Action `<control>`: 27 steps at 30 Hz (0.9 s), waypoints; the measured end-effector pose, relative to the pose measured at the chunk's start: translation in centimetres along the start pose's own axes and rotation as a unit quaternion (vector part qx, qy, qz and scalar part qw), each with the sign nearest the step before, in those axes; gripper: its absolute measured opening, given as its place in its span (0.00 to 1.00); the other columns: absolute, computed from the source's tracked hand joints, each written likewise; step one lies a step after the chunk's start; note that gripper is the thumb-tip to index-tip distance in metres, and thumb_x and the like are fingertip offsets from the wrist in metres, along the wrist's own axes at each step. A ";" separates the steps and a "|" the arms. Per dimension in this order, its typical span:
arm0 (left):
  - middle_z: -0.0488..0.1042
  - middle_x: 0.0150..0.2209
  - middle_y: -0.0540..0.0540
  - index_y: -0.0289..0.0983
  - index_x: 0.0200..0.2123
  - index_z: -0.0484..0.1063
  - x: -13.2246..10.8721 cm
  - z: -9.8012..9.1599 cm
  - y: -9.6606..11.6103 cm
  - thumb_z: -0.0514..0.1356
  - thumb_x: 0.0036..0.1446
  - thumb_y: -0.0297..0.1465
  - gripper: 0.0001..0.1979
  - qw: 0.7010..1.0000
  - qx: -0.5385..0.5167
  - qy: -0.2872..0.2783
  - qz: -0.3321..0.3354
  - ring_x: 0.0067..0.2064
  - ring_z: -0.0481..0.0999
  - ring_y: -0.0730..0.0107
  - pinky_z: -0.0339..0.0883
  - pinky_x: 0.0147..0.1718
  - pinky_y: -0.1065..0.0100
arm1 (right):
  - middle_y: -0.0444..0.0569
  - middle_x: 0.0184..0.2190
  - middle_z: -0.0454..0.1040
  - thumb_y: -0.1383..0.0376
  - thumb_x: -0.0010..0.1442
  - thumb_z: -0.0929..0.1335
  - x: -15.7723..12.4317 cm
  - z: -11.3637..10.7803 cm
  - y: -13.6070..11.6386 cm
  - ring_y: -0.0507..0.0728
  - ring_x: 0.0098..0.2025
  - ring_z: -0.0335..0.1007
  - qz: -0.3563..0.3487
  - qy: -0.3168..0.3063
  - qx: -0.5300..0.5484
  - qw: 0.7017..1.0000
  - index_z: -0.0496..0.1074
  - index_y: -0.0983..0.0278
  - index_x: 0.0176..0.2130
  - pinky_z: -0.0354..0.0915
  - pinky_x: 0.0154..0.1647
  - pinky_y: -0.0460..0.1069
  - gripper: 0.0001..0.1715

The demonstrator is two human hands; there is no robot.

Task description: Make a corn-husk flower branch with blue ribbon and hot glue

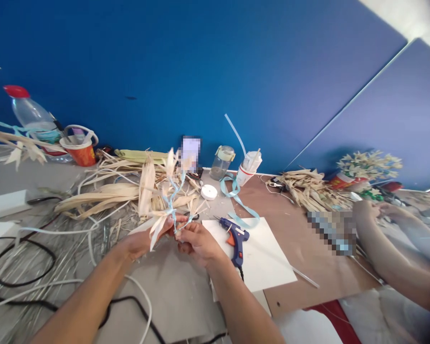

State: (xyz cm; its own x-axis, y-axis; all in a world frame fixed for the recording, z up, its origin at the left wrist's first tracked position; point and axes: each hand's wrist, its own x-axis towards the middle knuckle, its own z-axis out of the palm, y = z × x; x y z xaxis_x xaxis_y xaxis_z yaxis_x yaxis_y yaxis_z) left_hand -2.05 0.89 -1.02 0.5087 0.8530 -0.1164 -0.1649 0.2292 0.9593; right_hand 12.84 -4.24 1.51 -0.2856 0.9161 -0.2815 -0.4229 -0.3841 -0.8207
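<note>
A branch of corn-husk flowers (171,203), its stems wrapped in light blue tape, stands upright between my hands over the near side of the table. My left hand (141,242) is closed around it from the left, fingers partly hidden behind pale husk petals. With thumb and fingers pinched, my right hand (198,242) grips the lower end of the blue-wrapped stem. A blue glue gun (236,239) with an orange trigger lies on white paper (265,258), just right of my right hand.
Dried corn husks (103,198) and cables lie to the left and behind. At the back stand a paper cup (246,174), a glass jar (221,162), a phone (190,153) and a red cup (81,153). Blue ribbon (249,215) trails nearby. Another person's arms (387,248) are at the right.
</note>
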 end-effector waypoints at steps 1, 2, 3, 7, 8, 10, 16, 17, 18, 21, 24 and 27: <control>0.76 0.32 0.43 0.38 0.30 0.78 -0.1 -0.2 -0.1 0.64 0.47 0.34 0.08 1.000 0.016 -0.014 -0.009 0.42 0.73 0.54 0.65 0.40 0.61 | 0.34 0.11 0.56 0.63 0.37 0.73 0.0 -0.1 0.0 0.43 0.13 0.42 0.010 0.000 -0.004 1.000 0.63 0.65 0.16 0.40 0.17 0.44 0.15; 0.76 0.33 0.43 0.38 0.31 0.78 -0.1 -0.3 -0.1 0.64 0.47 0.35 0.08 0.998 0.034 -0.042 -0.026 0.44 0.72 0.54 0.64 0.43 0.61 | 0.34 0.11 0.57 0.62 0.36 0.74 0.0 -0.2 0.0 0.43 0.13 0.43 0.020 0.002 -0.006 1.000 0.64 0.65 0.16 0.40 0.17 0.44 0.16; 0.76 0.33 0.43 0.37 0.31 0.78 -0.2 -0.4 -0.1 0.63 0.47 0.35 0.09 0.997 0.048 -0.052 -0.034 0.44 0.72 0.55 0.63 0.45 0.61 | 0.35 0.11 0.58 0.61 0.35 0.75 0.0 -0.3 0.0 0.43 0.13 0.44 0.029 0.004 -0.007 1.000 0.64 0.65 0.17 0.40 0.16 0.44 0.17; 0.75 0.33 0.45 0.37 0.34 0.78 -0.4 0.4 0.9 0.61 0.49 0.42 0.15 0.996 0.024 -0.055 -0.062 0.40 0.73 0.58 0.63 0.43 0.61 | 0.33 0.10 0.55 0.59 0.33 0.77 0.0 -0.6 0.0 0.42 0.13 0.42 0.054 -0.003 0.000 0.999 0.63 0.65 0.16 0.41 0.16 0.43 0.21; 0.75 0.33 0.45 0.38 0.33 0.78 -0.5 0.7 1.2 0.62 0.47 0.44 0.16 0.996 0.012 -0.060 -0.063 0.38 0.73 0.60 0.64 0.41 0.62 | 0.33 0.10 0.54 0.59 0.33 0.77 0.0 -0.5 0.0 0.42 0.13 0.41 0.056 -0.006 0.005 0.998 0.62 0.65 0.16 0.40 0.16 0.43 0.22; 0.75 0.33 0.44 0.39 0.33 0.77 -0.4 1.5 1.6 0.65 0.42 0.46 0.18 0.993 -0.036 -0.087 -0.073 0.36 0.73 0.60 0.65 0.37 0.63 | 0.33 0.10 0.53 0.59 0.33 0.77 -0.1 -0.4 -0.1 0.42 0.14 0.40 0.060 -0.010 0.015 0.998 0.61 0.65 0.16 0.39 0.16 0.43 0.23; 0.75 0.30 0.42 0.38 0.28 0.77 -0.2 1.8 1.3 0.65 0.39 0.52 0.23 0.985 -0.098 -0.129 -0.064 0.38 0.72 0.56 0.65 0.35 0.61 | 0.33 0.11 0.53 0.61 0.34 0.77 -0.4 -0.3 -0.3 0.42 0.15 0.41 0.067 -0.027 0.043 0.996 0.59 0.64 0.17 0.37 0.16 0.43 0.23; 0.75 0.30 0.42 0.38 0.28 0.77 -0.2 1.6 1.2 0.64 0.41 0.53 0.23 0.984 -0.095 -0.134 -0.067 0.39 0.72 0.55 0.65 0.36 0.60 | 0.33 0.11 0.53 0.62 0.35 0.77 -0.4 -0.3 -0.3 0.43 0.15 0.41 0.071 -0.026 0.047 0.996 0.60 0.64 0.18 0.37 0.16 0.43 0.23; 0.75 0.30 0.42 0.38 0.28 0.77 -0.3 1.4 1.1 0.62 0.42 0.53 0.23 0.983 -0.091 -0.140 -0.071 0.40 0.72 0.55 0.65 0.37 0.60 | 0.33 0.12 0.53 0.62 0.35 0.77 -0.4 -0.4 -0.4 0.43 0.15 0.41 0.074 -0.027 0.049 0.996 0.60 0.64 0.19 0.37 0.16 0.43 0.22; 0.75 0.30 0.40 0.37 0.29 0.77 -0.4 0.9 1.0 0.60 0.45 0.53 0.24 0.982 -0.085 -0.154 -0.071 0.40 0.73 0.53 0.65 0.38 0.58 | 0.32 0.13 0.53 0.63 0.37 0.77 -0.6 -0.7 -0.6 0.42 0.15 0.38 0.083 -0.054 0.052 0.994 0.63 0.64 0.23 0.37 0.17 0.43 0.20; 0.75 0.30 0.39 0.37 0.30 0.78 -0.6 0.9 1.1 0.62 0.42 0.53 0.25 0.983 -0.088 -0.150 -0.053 0.40 0.74 0.52 0.65 0.36 0.57 | 0.32 0.14 0.53 0.62 0.39 0.76 -0.8 -0.9 -0.8 0.42 0.15 0.36 0.090 -0.094 0.059 0.990 0.62 0.64 0.23 0.38 0.17 0.43 0.21; 0.75 0.30 0.40 0.38 0.28 0.78 -0.7 1.1 1.1 0.64 0.43 0.50 0.20 0.986 -0.080 -0.143 -0.026 0.39 0.74 0.53 0.65 0.37 0.57 | 0.32 0.14 0.53 0.61 0.38 0.77 -0.9 -0.9 -0.7 0.42 0.15 0.35 0.095 -0.110 0.059 0.988 0.58 0.64 0.21 0.37 0.17 0.43 0.24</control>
State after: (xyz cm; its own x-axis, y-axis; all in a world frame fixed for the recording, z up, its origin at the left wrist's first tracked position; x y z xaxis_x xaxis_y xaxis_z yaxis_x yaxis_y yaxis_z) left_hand -1.66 0.07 0.36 0.7336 0.6765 -0.0643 -0.2528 0.3595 0.8982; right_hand 14.21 -4.72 1.92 -0.5434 0.7839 -0.3005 -0.4367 -0.5696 -0.6963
